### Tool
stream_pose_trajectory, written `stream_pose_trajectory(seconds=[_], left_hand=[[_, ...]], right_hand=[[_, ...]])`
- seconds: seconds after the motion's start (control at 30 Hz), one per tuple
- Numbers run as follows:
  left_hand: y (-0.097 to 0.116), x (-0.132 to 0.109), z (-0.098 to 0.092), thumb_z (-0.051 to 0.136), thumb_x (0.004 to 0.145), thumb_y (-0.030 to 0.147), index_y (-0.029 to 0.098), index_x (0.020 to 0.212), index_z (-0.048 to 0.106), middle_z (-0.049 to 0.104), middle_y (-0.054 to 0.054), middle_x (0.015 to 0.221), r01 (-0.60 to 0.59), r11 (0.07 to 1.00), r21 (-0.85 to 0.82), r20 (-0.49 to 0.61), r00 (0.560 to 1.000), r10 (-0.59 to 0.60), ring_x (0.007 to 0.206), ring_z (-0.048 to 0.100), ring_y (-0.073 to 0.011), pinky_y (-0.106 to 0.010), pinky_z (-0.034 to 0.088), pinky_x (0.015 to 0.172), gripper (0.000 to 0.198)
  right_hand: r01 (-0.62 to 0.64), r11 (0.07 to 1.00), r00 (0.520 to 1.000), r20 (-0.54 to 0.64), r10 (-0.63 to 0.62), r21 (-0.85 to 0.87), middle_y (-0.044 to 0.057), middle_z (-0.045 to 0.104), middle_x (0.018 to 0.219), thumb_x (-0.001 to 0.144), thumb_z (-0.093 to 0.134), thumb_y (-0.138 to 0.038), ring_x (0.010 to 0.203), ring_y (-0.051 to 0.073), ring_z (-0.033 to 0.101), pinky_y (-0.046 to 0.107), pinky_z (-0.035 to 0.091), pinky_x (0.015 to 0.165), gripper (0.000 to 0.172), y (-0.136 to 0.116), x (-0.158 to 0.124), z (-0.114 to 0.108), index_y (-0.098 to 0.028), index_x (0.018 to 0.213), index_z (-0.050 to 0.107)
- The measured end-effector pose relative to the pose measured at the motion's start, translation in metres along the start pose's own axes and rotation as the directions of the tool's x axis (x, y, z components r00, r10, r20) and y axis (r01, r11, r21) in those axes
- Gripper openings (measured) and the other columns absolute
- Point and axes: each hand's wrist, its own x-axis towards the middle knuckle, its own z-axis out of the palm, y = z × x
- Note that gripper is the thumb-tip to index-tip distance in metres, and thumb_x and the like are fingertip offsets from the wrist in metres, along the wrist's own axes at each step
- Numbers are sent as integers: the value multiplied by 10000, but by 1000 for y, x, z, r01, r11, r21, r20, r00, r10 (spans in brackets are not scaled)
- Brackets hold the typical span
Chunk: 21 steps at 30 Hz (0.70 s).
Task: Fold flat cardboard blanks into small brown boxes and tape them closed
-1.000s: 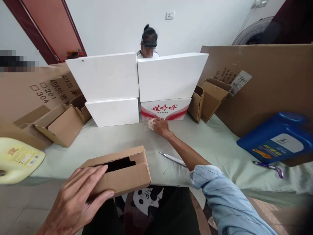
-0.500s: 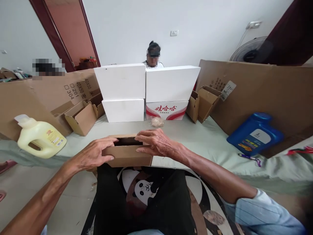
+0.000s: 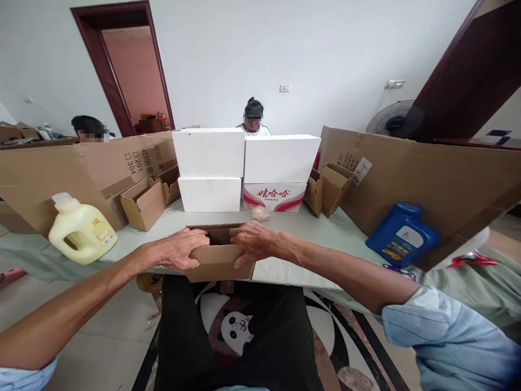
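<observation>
A small brown cardboard box (image 3: 220, 263) lies at the table's near edge, its opening facing up and its inside dark. My left hand (image 3: 181, 248) grips its left end, the fingers curled over the rim and the thumb on the front wall. At the right end my right hand (image 3: 254, 241) holds the box the same way, with fingertips bent inside the opening. Just beyond the box is a small clear plastic bundle (image 3: 259, 213) with pale contents that I cannot make out.
White boxes (image 3: 209, 155) stand stacked behind, one with red lettering. Open cartons (image 3: 142, 203) and large cardboard panels (image 3: 407, 179) flank the table (image 3: 317, 244). A cream jug (image 3: 83, 233) stands left, a blue bottle (image 3: 402, 236) right. Two people sit beyond the panels and boxes.
My fingers have curled further over both ends of the box, and the opening looks wider. The camera view has tilted up slightly.
</observation>
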Motion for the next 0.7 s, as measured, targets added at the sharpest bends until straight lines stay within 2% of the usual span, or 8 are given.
stream_pose_trajectory(seconds=[0.1,0.2,0.3,0.4,0.47,0.53,0.63,0.7], left_hand=[[-2,-7,-7,737,762,228,269,1080,713,715,-63,1147,-51,997,61,3,999,51,1124,675,-322,-411,533,992,322],[-9,-21,-9,772,726,195,282,1106,717,674,-66,1174,-10,993,115,-46,999,16,1073,649,-305,-402,532,926,393],[-20,-33,-3,837,744,212,276,1068,729,656,-85,1288,66,991,119,-153,987,-48,1173,651,-336,-436,552,973,347],[-30,-40,14,904,767,269,259,1030,735,580,-128,1517,120,990,71,-293,952,-94,1380,599,-412,-551,545,1124,313],[-35,-41,29,940,761,327,255,1063,736,453,-152,1678,152,988,4,-406,903,-137,1509,511,-461,-625,504,1206,371],[-37,-41,43,940,778,383,253,1094,722,385,-163,1737,174,981,-86,-472,860,-194,1552,480,-469,-640,500,1222,405],[-38,-41,57,902,833,430,252,1132,690,419,-179,1719,185,964,-193,-496,829,-259,1532,521,-436,-612,527,1201,407],[-38,-40,61,884,855,436,251,1148,677,442,-185,1703,184,957,-225,-510,814,-276,1526,530,-415,-598,521,1207,404]], right_hand=[[12,999,993,-117,-17,-38,91,721,1049,927,814,-675,866,218,641,314,309,624,491,9,-12,5,-186,924,764],[8,1000,971,-240,-12,-15,106,677,1069,966,753,-706,904,236,597,331,347,654,512,22,-28,16,-197,917,725],[13,996,943,-332,16,84,116,649,1090,987,691,-747,914,245,571,343,417,714,547,35,-42,29,-201,961,713],[3,977,895,-436,93,215,121,637,1113,1016,632,-755,954,256,585,362,481,794,578,39,-52,44,-191,1106,722],[-3,946,845,-506,175,323,126,636,1158,1017,634,-749,995,262,604,381,521,856,599,36,-57,57,-196,1235,709],[-14,907,777,-567,276,422,126,636,1193,997,663,-753,1040,275,612,409,549,908,629,31,-59,73,-220,1329,683],[-46,855,656,-631,416,516,125,641,1197,970,686,-767,1115,311,608,470,566,973,656,23,-59,94,-253,1375,655],[-50,832,595,-652,469,553,124,644,1195,966,686,-771,1142,325,606,497,565,1000,650,20,-57,102,-261,1366,648]])
